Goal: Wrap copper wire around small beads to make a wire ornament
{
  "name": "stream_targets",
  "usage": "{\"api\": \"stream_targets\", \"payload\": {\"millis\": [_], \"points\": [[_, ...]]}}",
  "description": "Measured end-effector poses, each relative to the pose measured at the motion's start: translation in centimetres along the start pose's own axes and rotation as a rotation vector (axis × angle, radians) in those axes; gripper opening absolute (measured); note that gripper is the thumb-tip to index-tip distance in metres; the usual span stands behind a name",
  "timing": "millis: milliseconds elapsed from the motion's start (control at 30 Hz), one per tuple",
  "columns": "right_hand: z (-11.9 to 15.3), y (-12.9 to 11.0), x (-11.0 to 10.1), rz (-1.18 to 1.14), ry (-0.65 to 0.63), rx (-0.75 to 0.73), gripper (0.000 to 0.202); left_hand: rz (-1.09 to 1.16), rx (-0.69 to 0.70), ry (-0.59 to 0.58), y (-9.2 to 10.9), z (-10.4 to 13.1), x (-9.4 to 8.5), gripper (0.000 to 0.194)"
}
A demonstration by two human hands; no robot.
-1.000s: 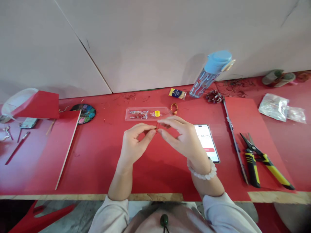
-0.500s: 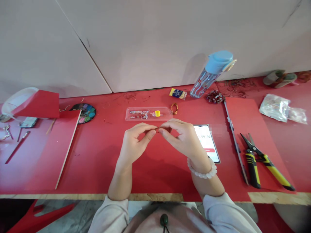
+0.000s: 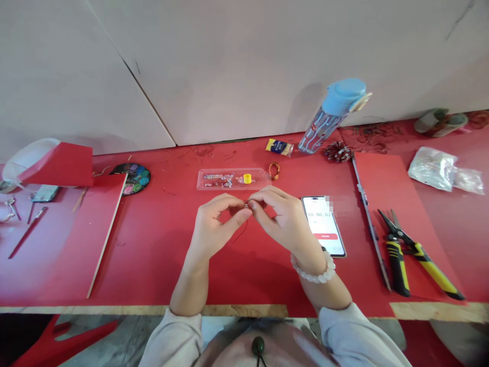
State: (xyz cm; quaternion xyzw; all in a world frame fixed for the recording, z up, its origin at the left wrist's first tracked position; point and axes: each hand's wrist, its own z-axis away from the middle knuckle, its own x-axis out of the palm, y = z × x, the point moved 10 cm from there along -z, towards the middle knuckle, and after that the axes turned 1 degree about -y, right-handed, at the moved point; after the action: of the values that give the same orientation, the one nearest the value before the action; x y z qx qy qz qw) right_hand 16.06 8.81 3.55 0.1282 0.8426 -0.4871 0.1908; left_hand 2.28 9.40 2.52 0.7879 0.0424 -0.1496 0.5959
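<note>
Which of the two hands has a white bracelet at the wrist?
The right hand, beside the lit phone: the white bracelet circles its wrist, while the left hand has a bare wrist.

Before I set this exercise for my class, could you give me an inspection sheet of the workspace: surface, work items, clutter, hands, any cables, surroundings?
Surface: red table, with bare wood showing along its near edge.
Work items: thin cord trailing from the fingertips; clear tray holding small beads and a yellow ring-shaped piece.
Clutter: phone showing a timer; blue-lidded bottle; clear bags; yellow-and-black cutters, blades apart.
Hands: left hand and right hand pinch the cord, fingertips together; finer detail too small to tell.
Cables: nothing seen.
Surroundings: pale wall panels behind; part of a red chair at lower left.
</note>
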Motion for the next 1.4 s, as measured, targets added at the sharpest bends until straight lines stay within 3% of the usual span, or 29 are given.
{"api": "stream_targets", "payload": {"millis": [167,300,667,833,1100,1300,1400], "points": [[0.2,-1.3,-1.0,-0.033,0.030,-0.085,0.015,0.004,0.003,0.009,-0.4,-0.1,-0.1,0.026],[0.6,-2.5,-0.7,0.028,-0.053,-0.159,0.018,0.012,0.039,-0.015,0.1,-0.1,0.0,0.030],[0.6,-1.9,-0.5,-0.064,-0.125,-0.167,0.011,0.063,0.082,-0.219,0.2,-0.3,1.2,0.034],[0.5,-1.3,-0.6,0.006,-0.087,-0.092,0.012,-0.100,0.163,-0.167,0.8,-0.3,1.3,0.026],[0.5,-2.0,-1.3,0.070,0.025,-0.170,0.013,-0.321,0.404,-0.012,2.9,0.6,1.4,0.021],[0.3,-2.2,-1.2,-0.035,0.012,-0.186,0.016,-0.213,0.371,0.018,3.0,0.4,0.7,0.009],[0.4,-2.3,-1.6,-0.072,0.028,-0.179,0.015,-0.167,0.318,0.088,2.8,0.7,0.0,0.008]]}}
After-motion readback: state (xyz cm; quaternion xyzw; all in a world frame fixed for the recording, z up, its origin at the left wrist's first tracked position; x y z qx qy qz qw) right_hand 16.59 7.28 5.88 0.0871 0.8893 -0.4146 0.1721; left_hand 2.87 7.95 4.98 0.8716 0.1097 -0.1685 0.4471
